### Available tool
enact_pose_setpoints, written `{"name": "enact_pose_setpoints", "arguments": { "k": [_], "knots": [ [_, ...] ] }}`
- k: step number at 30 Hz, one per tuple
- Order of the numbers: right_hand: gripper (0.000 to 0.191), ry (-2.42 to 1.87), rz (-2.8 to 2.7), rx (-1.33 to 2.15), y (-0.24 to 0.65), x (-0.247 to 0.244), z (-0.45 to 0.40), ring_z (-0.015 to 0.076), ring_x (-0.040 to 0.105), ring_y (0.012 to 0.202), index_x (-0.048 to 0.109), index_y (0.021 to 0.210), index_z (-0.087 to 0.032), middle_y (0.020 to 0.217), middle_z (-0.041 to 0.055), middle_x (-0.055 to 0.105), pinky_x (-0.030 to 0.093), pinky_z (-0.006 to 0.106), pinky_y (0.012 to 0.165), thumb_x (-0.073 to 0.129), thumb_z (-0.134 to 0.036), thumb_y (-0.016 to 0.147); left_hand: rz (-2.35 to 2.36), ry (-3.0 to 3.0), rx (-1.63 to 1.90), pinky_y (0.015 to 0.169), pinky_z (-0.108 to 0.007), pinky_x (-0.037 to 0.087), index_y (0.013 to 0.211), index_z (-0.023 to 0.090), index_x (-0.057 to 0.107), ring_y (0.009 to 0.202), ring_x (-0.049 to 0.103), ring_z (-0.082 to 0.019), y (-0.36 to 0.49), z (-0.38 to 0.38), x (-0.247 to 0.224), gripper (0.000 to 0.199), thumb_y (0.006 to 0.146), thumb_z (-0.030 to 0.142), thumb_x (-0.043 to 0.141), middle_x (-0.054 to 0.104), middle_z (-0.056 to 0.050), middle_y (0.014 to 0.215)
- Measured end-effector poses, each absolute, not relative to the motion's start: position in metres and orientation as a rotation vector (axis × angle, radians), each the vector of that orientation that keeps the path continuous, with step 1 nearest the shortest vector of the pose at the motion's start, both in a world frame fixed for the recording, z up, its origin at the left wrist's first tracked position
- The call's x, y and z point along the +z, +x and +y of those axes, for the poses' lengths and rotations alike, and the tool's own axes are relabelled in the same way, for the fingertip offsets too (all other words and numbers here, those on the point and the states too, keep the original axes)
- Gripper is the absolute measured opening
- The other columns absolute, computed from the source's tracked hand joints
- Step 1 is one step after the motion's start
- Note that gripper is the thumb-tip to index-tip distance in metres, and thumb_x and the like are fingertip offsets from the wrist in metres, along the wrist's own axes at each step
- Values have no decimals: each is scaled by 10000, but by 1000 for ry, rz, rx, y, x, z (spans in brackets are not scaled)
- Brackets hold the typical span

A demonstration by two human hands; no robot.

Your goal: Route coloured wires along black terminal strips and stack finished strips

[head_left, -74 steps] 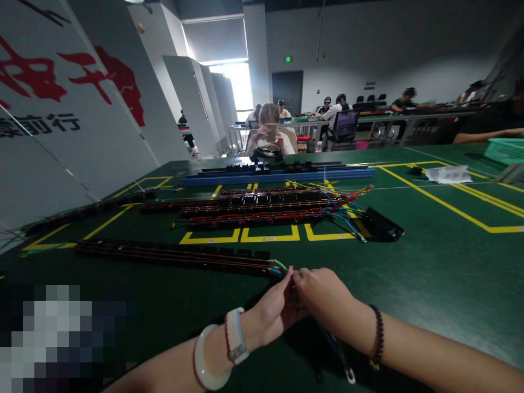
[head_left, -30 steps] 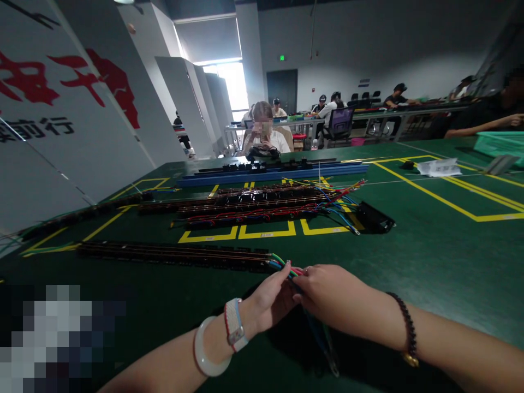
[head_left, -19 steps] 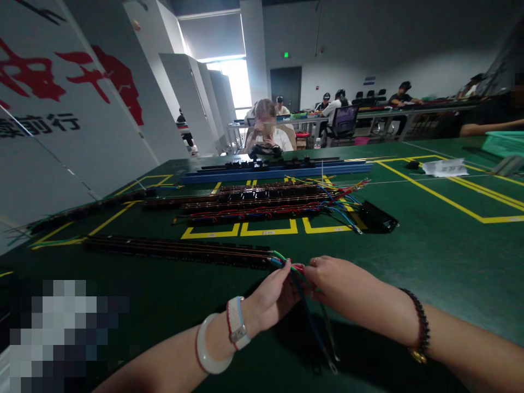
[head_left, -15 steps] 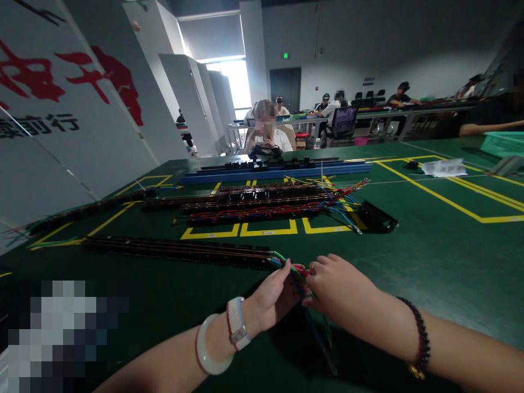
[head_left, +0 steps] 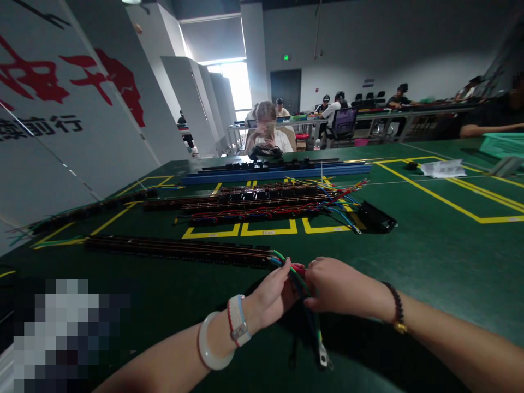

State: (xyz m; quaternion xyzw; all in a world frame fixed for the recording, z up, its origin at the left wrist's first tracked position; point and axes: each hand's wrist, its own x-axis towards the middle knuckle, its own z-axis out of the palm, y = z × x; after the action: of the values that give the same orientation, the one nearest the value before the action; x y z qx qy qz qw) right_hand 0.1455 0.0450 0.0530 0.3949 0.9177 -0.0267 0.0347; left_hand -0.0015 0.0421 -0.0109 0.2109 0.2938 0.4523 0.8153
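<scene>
A long black strip (head_left: 176, 251) with copper-coloured lines lies across the green table, and coloured wires (head_left: 302, 284) come out of its right end. My left hand (head_left: 278, 292) pinches the wires close to that end, wearing a white watch band and a pale bangle at the wrist. Against it, my right hand (head_left: 338, 286) is closed on the same bundle, around a red part that shows between the two hands. Below the hands the wires hang toward me and end in metal ring lugs (head_left: 323, 355). The right fingertips are partly hidden.
Beyond the strip lies a stack of black strips (head_left: 254, 202) with red, blue and yellow wires. Blue rails (head_left: 278, 173) are behind it. A black part (head_left: 374, 218), white paper (head_left: 442, 168) and a green basket (head_left: 503, 146) stand to the right. A person (head_left: 268, 131) sits across the table.
The hanging wire ends have swung, and their metal lugs now show more clearly. My right wrist has shifted slightly up and left, with both hands still on the wires.
</scene>
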Motion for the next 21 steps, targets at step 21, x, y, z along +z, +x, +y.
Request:
{"name": "enact_pose_setpoints", "arguments": {
  "k": [21],
  "knots": [
    [343,1602,2959,-127,187,35,148,136,545,640,683,843,-163,754,65,642,297,227,553,491,-444,874,789,586,980,843,-387,481,774,136,442,557,497,-85,-8,39,-10,218,899,314,419,485,10,625]
  ]
}}
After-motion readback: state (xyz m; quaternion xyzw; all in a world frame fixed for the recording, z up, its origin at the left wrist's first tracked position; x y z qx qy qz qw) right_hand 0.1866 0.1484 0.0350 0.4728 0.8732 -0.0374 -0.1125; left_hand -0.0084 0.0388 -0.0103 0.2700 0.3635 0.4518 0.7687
